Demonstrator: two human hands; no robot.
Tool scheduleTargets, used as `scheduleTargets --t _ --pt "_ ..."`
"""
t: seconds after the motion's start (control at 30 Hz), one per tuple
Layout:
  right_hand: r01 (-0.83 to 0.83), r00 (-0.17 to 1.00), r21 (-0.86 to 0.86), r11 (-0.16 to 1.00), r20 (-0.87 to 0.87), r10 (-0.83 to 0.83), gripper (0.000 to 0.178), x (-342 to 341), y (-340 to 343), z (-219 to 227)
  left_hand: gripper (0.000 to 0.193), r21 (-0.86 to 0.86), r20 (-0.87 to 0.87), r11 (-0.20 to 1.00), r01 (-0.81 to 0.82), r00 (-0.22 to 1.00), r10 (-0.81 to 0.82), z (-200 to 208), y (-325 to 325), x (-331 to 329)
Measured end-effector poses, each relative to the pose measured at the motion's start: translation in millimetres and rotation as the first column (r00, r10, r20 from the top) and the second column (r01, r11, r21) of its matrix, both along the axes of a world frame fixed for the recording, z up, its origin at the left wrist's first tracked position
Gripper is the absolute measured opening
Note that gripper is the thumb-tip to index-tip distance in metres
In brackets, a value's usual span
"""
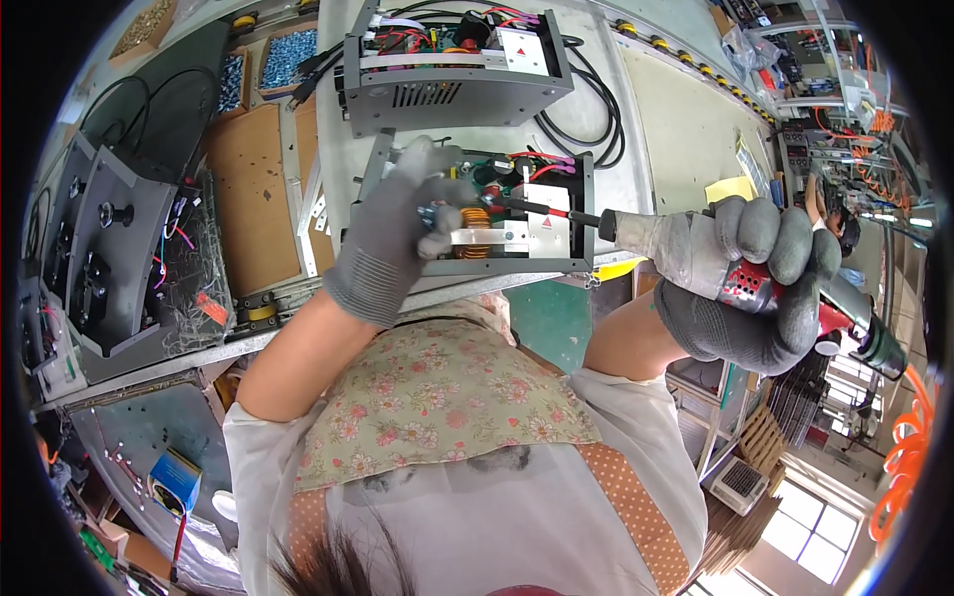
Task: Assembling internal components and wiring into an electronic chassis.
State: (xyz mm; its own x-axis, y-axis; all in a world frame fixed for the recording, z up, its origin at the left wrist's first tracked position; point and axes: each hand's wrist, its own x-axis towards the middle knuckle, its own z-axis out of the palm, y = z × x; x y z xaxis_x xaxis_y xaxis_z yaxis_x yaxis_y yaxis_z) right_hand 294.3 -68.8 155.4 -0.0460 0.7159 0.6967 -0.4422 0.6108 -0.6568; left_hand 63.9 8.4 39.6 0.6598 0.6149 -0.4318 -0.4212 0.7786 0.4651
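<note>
My right hand (765, 278), in a grey glove, is wrapped round a power screwdriver (656, 240) with a tape-wrapped nose and a red and black body. Its long bit (549, 209) points left, over an open grey metal housing (527, 265) with wires, a white plate and a copper coil (478, 221). Above the left part of this housing is my gloved left hand (393, 223), its fingers curled and partly blurred. Small bluish pieces that look like screws (427, 213) show between them. The bit's tip lies close to the left fingers; whether it touches a screw I cannot tell.
A second open housing (457, 99) stands just behind, with black cables (606, 109) at its right. Bins of bluish screws (290, 58) sit at the far left. Grey panels with wires (119, 223) stand on the left. An orange coiled hose (904, 447) hangs at the right.
</note>
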Motion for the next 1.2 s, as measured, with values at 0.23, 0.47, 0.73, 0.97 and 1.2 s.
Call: scheduleTargets --t 0.23,0.47,0.73,0.97,1.2 --pt "0.216 0.975 -0.129 0.968 0.088 -0.206 0.033 -12 -3 -7 0.037 0.177 -0.144 0.971 -0.158 0.972 0.185 -8 -3 -5" --pt "0.356 0.934 -0.112 0.928 0.06 -0.352 0.034 -18 -2 -16 0.038 0.217 -0.175 0.972 -0.092 0.976 0.131 -1 -8 -7" --pt "0.245 0.968 -0.151 0.958 0.087 -0.234 0.031 -14 -1 -18 0.034 0.149 -0.099 0.987 -0.052 0.993 0.068 -13 -6 -6" --pt "0.131 0.981 -0.236 0.963 0.169 -0.092 0.028 -16 7 -18 0.039 0.179 -0.138 0.982 -0.054 0.987 0.079 -7 -9 -1" --pt "0.022 0.964 -0.203 0.979 0.263 0.033 0.025 -23 23 -19 0.04 0.222 -0.16 0.975 -0.009 0.986 0.046 -15 -5 -2"
